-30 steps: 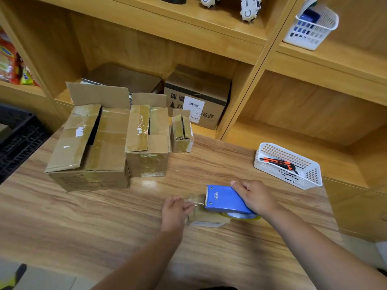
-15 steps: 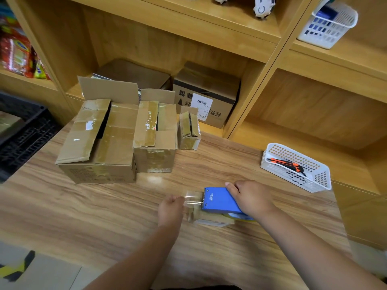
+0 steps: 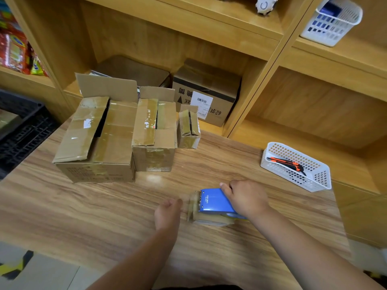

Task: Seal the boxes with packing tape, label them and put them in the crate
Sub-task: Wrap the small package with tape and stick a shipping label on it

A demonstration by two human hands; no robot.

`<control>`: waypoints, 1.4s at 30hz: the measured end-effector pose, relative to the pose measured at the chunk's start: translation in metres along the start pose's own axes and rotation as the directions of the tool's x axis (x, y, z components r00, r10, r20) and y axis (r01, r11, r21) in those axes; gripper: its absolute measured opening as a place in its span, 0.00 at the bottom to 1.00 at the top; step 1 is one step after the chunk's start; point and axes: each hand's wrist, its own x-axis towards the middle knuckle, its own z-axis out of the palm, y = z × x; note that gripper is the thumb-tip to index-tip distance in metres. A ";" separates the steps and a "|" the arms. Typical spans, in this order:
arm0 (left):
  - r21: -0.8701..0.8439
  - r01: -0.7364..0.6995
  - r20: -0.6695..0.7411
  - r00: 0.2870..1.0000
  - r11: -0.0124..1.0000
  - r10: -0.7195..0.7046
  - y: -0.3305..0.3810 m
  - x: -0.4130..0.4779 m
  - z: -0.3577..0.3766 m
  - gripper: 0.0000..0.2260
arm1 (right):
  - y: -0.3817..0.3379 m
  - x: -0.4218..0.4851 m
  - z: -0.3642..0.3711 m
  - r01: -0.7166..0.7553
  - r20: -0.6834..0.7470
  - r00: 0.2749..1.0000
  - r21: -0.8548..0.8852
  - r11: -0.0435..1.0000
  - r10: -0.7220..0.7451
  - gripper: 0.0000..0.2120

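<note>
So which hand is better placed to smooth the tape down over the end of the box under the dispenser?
Left, probably. The left hand pinches the tape end right beside the small box, while the right hand is occupied gripping the blue dispenser on top of it.

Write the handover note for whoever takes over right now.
Left hand: seems to pinch the tape end.
Right hand: grips the dispenser, which lies on a small box on the table.
Three boxes at the back have unsealed flaps. Crate is on the left.
Done: taping of the small box begun.
Left: finish this strip, seal the rest, label all, load the crate.
</note>
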 end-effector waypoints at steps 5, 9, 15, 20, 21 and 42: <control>0.042 -0.006 -0.020 1.000 0.999 0.007 -0.006 0.003 0.004 0.11 | -0.003 0.003 0.000 -0.002 -0.008 1.000 0.006 1.000 0.002 0.26; 0.080 0.024 -0.005 1.000 0.996 -0.024 -0.011 0.007 0.009 0.10 | -0.002 0.005 0.002 -0.010 -0.009 1.000 0.019 1.000 0.010 0.26; 0.140 0.088 0.036 0.995 0.986 -0.093 -0.018 0.009 0.021 0.15 | -0.003 0.006 0.003 -0.014 -0.018 1.000 0.016 1.000 0.015 0.26; 0.236 0.014 0.034 0.999 0.972 -0.023 -0.028 0.014 0.026 0.18 | -0.005 0.007 0.004 -0.022 -0.015 1.000 0.022 1.000 0.022 0.26; 0.256 0.002 0.042 0.999 0.967 -0.013 -0.029 0.013 0.027 0.19 | -0.005 0.008 0.004 -0.023 -0.015 1.000 0.021 1.000 0.023 0.26; 0.406 -0.396 0.556 0.822 0.824 0.122 0.005 -0.012 0.015 0.42 | -0.005 0.004 0.002 -0.075 0.001 0.997 0.086 0.994 0.075 0.24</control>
